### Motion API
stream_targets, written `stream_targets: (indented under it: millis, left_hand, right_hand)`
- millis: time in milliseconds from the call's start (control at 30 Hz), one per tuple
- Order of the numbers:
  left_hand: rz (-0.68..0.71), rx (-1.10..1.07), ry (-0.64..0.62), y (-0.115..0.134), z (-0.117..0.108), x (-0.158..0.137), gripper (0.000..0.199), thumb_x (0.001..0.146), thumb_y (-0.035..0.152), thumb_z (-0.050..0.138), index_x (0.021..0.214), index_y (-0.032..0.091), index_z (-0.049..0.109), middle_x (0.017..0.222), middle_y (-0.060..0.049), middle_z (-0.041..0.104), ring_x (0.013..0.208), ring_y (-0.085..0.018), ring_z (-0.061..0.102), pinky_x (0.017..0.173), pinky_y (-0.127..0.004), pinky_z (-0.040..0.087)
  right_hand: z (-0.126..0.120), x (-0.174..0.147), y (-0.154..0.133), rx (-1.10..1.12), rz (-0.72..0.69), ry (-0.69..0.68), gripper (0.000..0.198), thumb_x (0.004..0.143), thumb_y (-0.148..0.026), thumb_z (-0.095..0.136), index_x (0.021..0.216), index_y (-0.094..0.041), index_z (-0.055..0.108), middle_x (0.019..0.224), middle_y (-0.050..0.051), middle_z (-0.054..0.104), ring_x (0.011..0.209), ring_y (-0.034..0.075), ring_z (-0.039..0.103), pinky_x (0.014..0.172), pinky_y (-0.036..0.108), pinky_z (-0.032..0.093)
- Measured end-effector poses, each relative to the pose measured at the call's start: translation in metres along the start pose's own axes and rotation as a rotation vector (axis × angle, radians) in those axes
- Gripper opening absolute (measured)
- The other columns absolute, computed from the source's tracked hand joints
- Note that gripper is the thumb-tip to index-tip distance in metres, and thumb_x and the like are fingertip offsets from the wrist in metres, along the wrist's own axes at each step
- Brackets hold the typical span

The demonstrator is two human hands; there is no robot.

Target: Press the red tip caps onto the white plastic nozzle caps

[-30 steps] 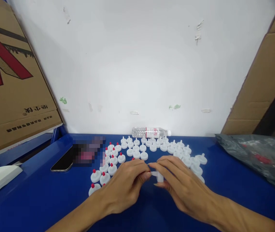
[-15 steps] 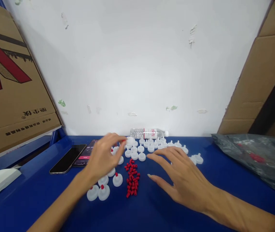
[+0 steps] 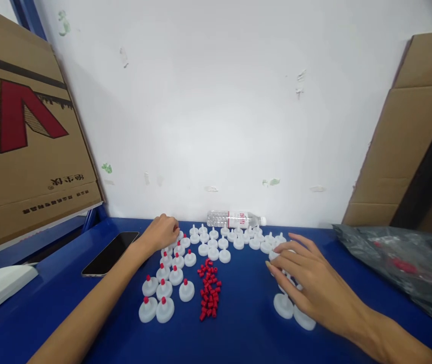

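Observation:
My left hand (image 3: 165, 232) is curled at the far end of a group of white spout caps with red tips (image 3: 165, 309); its fingertips are turned away, so what they hold is hidden. My right hand (image 3: 310, 278) bends over white spout caps on the right, thumb and fingers closed about one white spout cap (image 3: 274, 255). More white caps (image 3: 283, 306) lie under and beside that palm. Between my hands is a heap of small red tips (image 3: 210, 293). Farther back stand several white spout caps without red tips (image 3: 223, 255).
A clear plastic bottle (image 3: 234, 219) lies against the white wall. On the left are a dark phone (image 3: 110, 254), a white object with blue marks (image 3: 1, 288) and a cardboard box (image 3: 30, 151). A grey plastic bag (image 3: 398, 273) lies at the right on the blue table (image 3: 239, 338).
My left hand has gone from the middle caps back and left to the red-tipped group. My right hand has moved right and closed about a white cap. The view has shifted slightly.

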State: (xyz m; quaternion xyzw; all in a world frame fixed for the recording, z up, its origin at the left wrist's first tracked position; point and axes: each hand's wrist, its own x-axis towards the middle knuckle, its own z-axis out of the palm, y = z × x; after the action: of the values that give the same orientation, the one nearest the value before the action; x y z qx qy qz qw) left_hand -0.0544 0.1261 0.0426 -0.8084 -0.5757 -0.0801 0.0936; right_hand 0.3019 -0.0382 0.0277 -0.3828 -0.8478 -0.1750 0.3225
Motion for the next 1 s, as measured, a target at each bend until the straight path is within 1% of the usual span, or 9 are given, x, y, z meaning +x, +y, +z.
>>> stream_targets:
  millis: [100, 200, 300, 367, 467, 567, 733, 833, 1000]
  left_hand:
    - [-0.006, 0.004, 0.011, 0.002, 0.002, -0.002, 0.026, 0.088, 0.021, 0.053, 0.078, 0.016, 0.076, 0.083, -0.016, 0.074, 0.086, -0.032, 0.069, 0.075, -0.037, 0.049]
    - [0.032, -0.017, 0.050, 0.006, -0.004, -0.006, 0.034, 0.097, 0.027, 0.046, 0.091, 0.015, 0.077, 0.093, -0.018, 0.075, 0.098, -0.034, 0.067, 0.085, -0.040, 0.048]
    - [0.100, -0.075, 0.086, 0.015, -0.012, -0.013, 0.041, 0.103, 0.030, 0.037, 0.104, 0.017, 0.076, 0.100, -0.014, 0.076, 0.103, -0.030, 0.065, 0.091, -0.038, 0.047]
    - [0.146, -0.122, 0.094, 0.022, -0.017, -0.017, 0.043, 0.105, 0.032, 0.035, 0.104, 0.020, 0.076, 0.099, -0.010, 0.076, 0.102, -0.028, 0.066, 0.091, -0.036, 0.047]
    - [0.200, -0.176, 0.094, 0.032, -0.018, -0.022, 0.040, 0.104, 0.033, 0.039, 0.104, 0.023, 0.078, 0.101, -0.007, 0.078, 0.105, -0.028, 0.067, 0.093, -0.036, 0.047]
    - [0.232, -0.205, 0.099, 0.038, -0.014, -0.023, 0.035, 0.100, 0.028, 0.046, 0.104, 0.024, 0.080, 0.104, -0.006, 0.080, 0.105, -0.028, 0.068, 0.093, -0.037, 0.047]
    - [0.258, -0.224, 0.132, 0.038, -0.004, -0.023, 0.031, 0.096, 0.020, 0.051, 0.106, 0.022, 0.081, 0.107, -0.008, 0.080, 0.102, -0.027, 0.070, 0.093, -0.036, 0.048]
    - [0.266, -0.220, 0.159, 0.038, -0.002, -0.021, 0.029, 0.096, 0.018, 0.053, 0.101, 0.021, 0.081, 0.102, -0.008, 0.080, 0.099, -0.026, 0.072, 0.094, -0.036, 0.047]
    - [0.253, -0.219, 0.206, 0.038, -0.005, -0.017, 0.021, 0.093, 0.013, 0.060, 0.086, 0.020, 0.079, 0.086, -0.006, 0.080, 0.084, -0.025, 0.072, 0.089, -0.038, 0.047]
  right_hand:
    - [0.006, -0.002, 0.007, -0.002, 0.001, -0.031, 0.019, 0.101, -0.020, 0.052, 0.089, -0.026, 0.065, 0.080, 0.000, 0.069, 0.088, 0.024, 0.069, 0.110, 0.057, 0.042]
    - [0.010, -0.005, 0.006, 0.009, -0.006, -0.067, 0.018, 0.101, -0.020, 0.053, 0.091, -0.026, 0.066, 0.081, -0.001, 0.069, 0.089, 0.023, 0.070, 0.112, 0.058, 0.041]
    - [0.010, -0.008, 0.000, 0.015, -0.022, -0.081, 0.016, 0.101, -0.020, 0.053, 0.093, -0.025, 0.066, 0.083, -0.001, 0.068, 0.092, 0.021, 0.068, 0.115, 0.056, 0.038]
    - [0.010, -0.009, -0.005, 0.032, -0.030, -0.087, 0.017, 0.102, -0.018, 0.051, 0.093, -0.024, 0.064, 0.083, -0.001, 0.067, 0.094, 0.020, 0.067, 0.118, 0.055, 0.034]
    - [0.009, -0.010, -0.012, 0.065, -0.044, -0.083, 0.017, 0.102, -0.014, 0.050, 0.095, -0.024, 0.062, 0.083, -0.002, 0.066, 0.095, 0.018, 0.066, 0.122, 0.052, 0.026]
    - [0.008, -0.011, -0.016, 0.087, -0.063, -0.060, 0.016, 0.101, -0.012, 0.052, 0.097, -0.024, 0.061, 0.082, -0.004, 0.064, 0.095, 0.016, 0.066, 0.125, 0.046, 0.020]
    - [0.006, -0.011, -0.020, 0.130, -0.082, -0.052, 0.016, 0.101, -0.011, 0.052, 0.096, -0.024, 0.061, 0.081, -0.005, 0.063, 0.095, 0.015, 0.065, 0.126, 0.040, 0.016]
    - [0.004, -0.010, -0.023, 0.148, -0.081, -0.034, 0.016, 0.100, -0.011, 0.052, 0.096, -0.024, 0.061, 0.080, -0.005, 0.063, 0.094, 0.015, 0.065, 0.125, 0.039, 0.016]
    - [0.003, -0.007, -0.026, 0.162, -0.090, -0.011, 0.018, 0.099, -0.010, 0.052, 0.092, -0.024, 0.061, 0.075, -0.006, 0.061, 0.091, 0.015, 0.066, 0.123, 0.040, 0.023]
